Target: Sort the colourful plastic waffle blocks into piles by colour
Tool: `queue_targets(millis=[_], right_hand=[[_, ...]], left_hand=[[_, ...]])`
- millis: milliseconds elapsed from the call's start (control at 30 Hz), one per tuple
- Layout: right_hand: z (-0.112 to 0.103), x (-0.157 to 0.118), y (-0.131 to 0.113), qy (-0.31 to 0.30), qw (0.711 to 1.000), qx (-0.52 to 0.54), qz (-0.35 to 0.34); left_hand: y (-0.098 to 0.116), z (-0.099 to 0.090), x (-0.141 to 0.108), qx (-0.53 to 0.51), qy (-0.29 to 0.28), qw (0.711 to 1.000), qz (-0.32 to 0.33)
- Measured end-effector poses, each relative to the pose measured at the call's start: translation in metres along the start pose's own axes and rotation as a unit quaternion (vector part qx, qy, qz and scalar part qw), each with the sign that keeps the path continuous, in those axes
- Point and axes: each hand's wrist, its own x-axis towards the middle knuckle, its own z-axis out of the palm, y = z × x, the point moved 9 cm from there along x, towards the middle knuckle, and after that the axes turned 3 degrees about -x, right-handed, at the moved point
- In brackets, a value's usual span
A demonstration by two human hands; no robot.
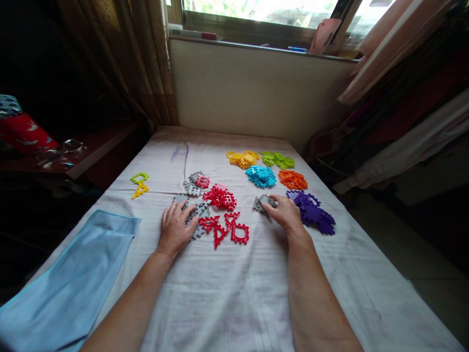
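Note:
Flat plastic building pieces with toothed edges lie on a cloth-covered surface, grouped by colour. My left hand (176, 228) rests with fingers spread on grey building pieces (201, 211), hiding some of them. Right of it lie a heap of red pieces (220, 196) and several loose red ones, including a square frame (240, 233). A pink piece (202, 181) lies among grey ones farther back. My right hand (286, 211) has its thumb and fingers closed around a small bunch of grey pieces (261, 202), left of the purple heap (313, 212).
Yellow (244, 159), lime green (277, 160), blue (260, 176) and orange (293, 179) heaps lie at the back right. A green piece (139, 177) and a yellow piece (141, 190) lie apart at left. Folded light-blue cloth (80, 269) covers the front left edge.

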Motion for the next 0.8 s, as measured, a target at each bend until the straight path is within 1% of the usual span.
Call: queue_targets(millis=[100,167,200,233,300,367,400,433,500,567,633,733,800], right_hand=[[-0.007,-0.001,-0.007,0.016,1.000,-0.002,-0.009],[-0.015,-0.004,-0.023,0.045,0.998,0.014,-0.030],[-0.018,-0.007,-0.035,0.059,0.997,0.026,-0.051],[-0.019,-0.011,-0.052,0.067,0.994,0.037,-0.084],[-0.016,-0.022,-0.095,0.061,0.981,0.053,-0.175],[-0.004,-0.037,-0.143,0.025,0.957,0.054,-0.285],[0.001,-0.043,-0.163,0.011,0.945,0.047,-0.324],[0.007,-0.048,-0.181,-0.003,0.933,0.036,-0.358],[0.018,-0.052,-0.206,-0.025,0.916,0.006,-0.399],[0.028,-0.050,-0.220,-0.049,0.905,-0.027,-0.421],[0.035,-0.048,-0.227,-0.069,0.896,-0.052,-0.435],[0.037,-0.046,-0.230,-0.074,0.888,-0.067,-0.449],[0.037,-0.045,-0.229,-0.068,0.890,-0.072,-0.445]], left_hand=[[0.001,0.000,0.000,-0.008,0.000,1.000,0.003],[0.002,-0.001,0.000,-0.010,0.000,1.000,0.003],[0.003,-0.001,0.000,-0.010,-0.001,1.000,0.003],[0.003,0.000,0.000,-0.010,-0.003,1.000,0.002],[0.003,0.000,0.000,-0.010,-0.007,1.000,0.001],[0.003,0.000,0.000,-0.009,-0.010,1.000,0.001],[0.004,0.000,0.000,-0.009,-0.011,1.000,0.001],[0.004,0.000,0.000,-0.008,-0.013,1.000,0.000],[0.003,0.000,0.000,-0.006,-0.015,1.000,-0.002],[0.003,0.001,0.001,-0.003,-0.018,1.000,-0.005],[0.004,0.001,0.001,-0.002,-0.023,1.000,-0.007],[0.006,0.000,0.001,0.000,-0.030,0.999,-0.012],[0.008,0.000,0.001,0.007,-0.039,0.999,-0.017]])
